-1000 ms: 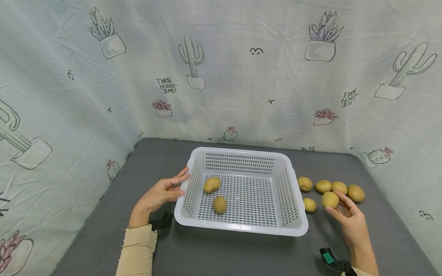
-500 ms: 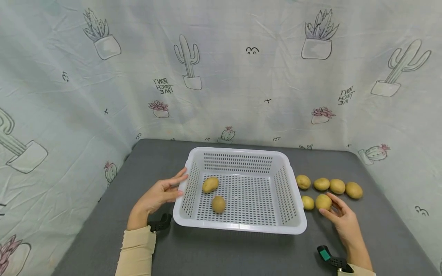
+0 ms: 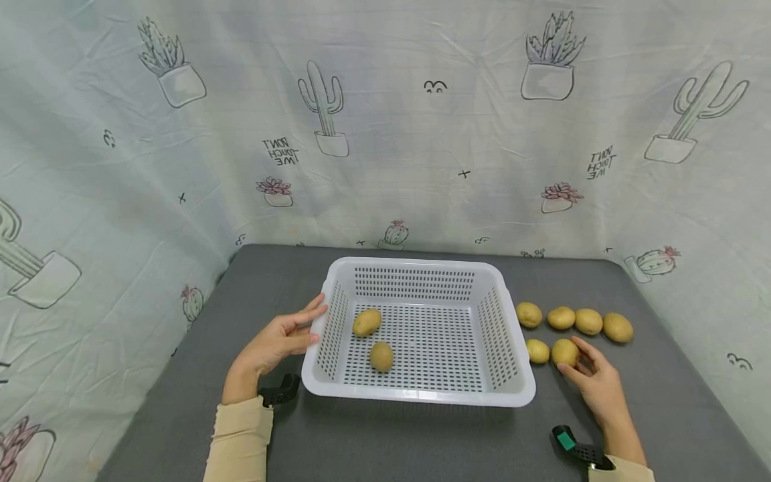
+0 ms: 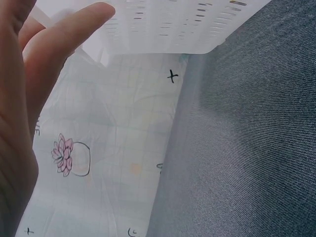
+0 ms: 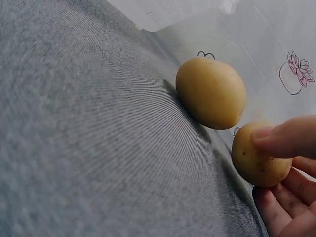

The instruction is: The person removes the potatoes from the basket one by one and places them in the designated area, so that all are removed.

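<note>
At the left end of a white plastic basket (image 3: 418, 396), my left hand (image 3: 274, 347) holds the rim, its fingers on the edge and the thumb against the outer wall. Two potatoes, one upper (image 3: 367, 323) and one lower (image 3: 381, 357), lie inside on the left. To the basket's right, my right hand (image 3: 599, 388) pinches a potato (image 3: 565, 353) between thumb and fingers. In the right wrist view that potato (image 5: 259, 160) is at table level, close to another potato (image 5: 211, 93) standing apart from the hand.
Behind the right hand, several potatoes (image 3: 588, 322) lie in a row on the grey table (image 3: 385, 442). One more potato (image 3: 538, 351) sits against the basket's right side. A cactus-print curtain (image 3: 385, 134) surrounds the table at the back and sides.
My right hand has moved left with its potato, bringing it down beside the potato near the basket, then stays there. The left hand remains on the basket.
</note>
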### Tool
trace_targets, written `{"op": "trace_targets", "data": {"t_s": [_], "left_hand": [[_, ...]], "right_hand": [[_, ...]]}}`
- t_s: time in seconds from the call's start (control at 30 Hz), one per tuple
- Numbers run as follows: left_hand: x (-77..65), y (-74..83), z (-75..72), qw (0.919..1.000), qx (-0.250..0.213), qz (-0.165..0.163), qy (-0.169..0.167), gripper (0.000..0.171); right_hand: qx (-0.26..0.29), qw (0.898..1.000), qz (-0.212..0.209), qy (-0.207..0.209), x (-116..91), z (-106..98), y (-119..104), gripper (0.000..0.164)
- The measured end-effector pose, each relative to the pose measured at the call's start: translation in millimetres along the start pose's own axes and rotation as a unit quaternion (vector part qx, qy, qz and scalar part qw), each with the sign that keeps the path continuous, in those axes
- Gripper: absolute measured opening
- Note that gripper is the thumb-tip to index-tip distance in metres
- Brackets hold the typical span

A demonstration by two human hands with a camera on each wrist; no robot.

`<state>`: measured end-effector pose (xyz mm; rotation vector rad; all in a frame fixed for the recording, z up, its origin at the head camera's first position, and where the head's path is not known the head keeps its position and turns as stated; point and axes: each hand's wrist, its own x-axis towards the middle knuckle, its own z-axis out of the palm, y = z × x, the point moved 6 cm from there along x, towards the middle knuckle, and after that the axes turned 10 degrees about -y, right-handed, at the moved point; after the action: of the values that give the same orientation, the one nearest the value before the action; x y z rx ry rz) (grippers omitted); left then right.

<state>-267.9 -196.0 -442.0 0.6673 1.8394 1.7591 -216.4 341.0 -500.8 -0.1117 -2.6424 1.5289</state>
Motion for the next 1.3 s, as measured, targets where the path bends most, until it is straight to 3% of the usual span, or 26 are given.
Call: {"op": "trace_targets", "data": {"t_s": [0.37,0.87,1.3], "left_hand": [[0.1,-0.9,-1.4,0.9999,0.002,0.01,-0.004,0.063],[0.3,-2.4,-2.9,1.0,0.002,0.008,-0.005,0.063],[0.4,-0.4,-2.0,1.0,-0.004,0.007,-0.005,0.066]], "right_hand": [[-0.008,1.0,-0.015,0.005,0.4,0.9,0.9,0.059],[-0.002,0.999,0.032,0.002,-2.4,0.0,7.9,0.063],[0.049,0.995,-0.005,0.092,-1.5,-8.3,2.8,0.055]]}}
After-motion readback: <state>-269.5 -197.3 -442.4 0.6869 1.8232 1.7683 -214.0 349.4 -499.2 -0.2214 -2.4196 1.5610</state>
